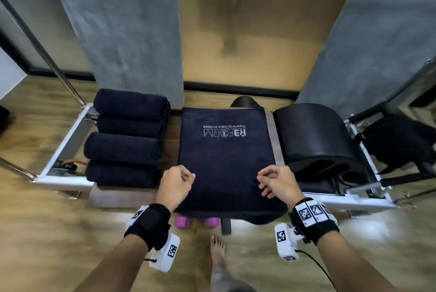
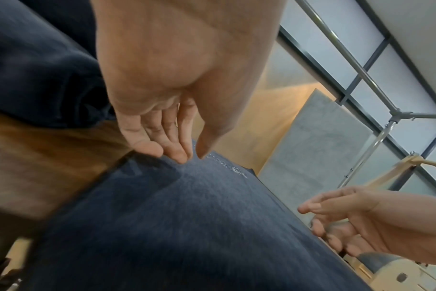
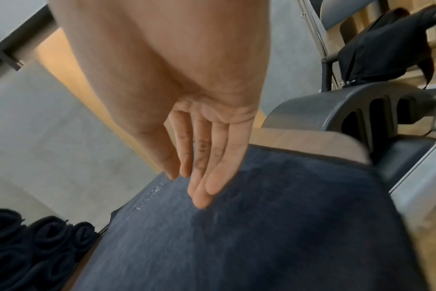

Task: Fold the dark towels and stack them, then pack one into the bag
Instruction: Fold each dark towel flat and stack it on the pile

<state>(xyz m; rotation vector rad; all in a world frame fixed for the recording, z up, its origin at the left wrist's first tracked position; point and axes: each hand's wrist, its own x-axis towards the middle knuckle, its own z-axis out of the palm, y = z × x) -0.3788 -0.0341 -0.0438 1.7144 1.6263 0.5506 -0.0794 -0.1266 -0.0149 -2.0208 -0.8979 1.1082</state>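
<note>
A dark navy towel (image 1: 226, 157) with a white logo lies spread flat on the wooden bench, its near end hanging over the front edge. My left hand (image 1: 177, 185) hovers at its left side. In the left wrist view that hand (image 2: 190, 156) points down, fingertips (image 2: 179, 157) touching the towel (image 2: 187, 216) near its edge. My right hand (image 1: 273, 182) is over the right side, fingers loosely extended just above the cloth (image 3: 261, 226), holding nothing. Several rolled dark towels (image 1: 127, 138) lie piled at the left. A black bag (image 1: 396, 143) hangs on the frame at the far right.
A black curved barrel pad (image 1: 316, 136) sits right of the towel. The metal frame (image 1: 66, 140) and slanted poles border the left. Pink dumbbells (image 1: 182, 222) lie under the front edge, close to my bare foot (image 1: 217, 251). Grey pillars stand behind.
</note>
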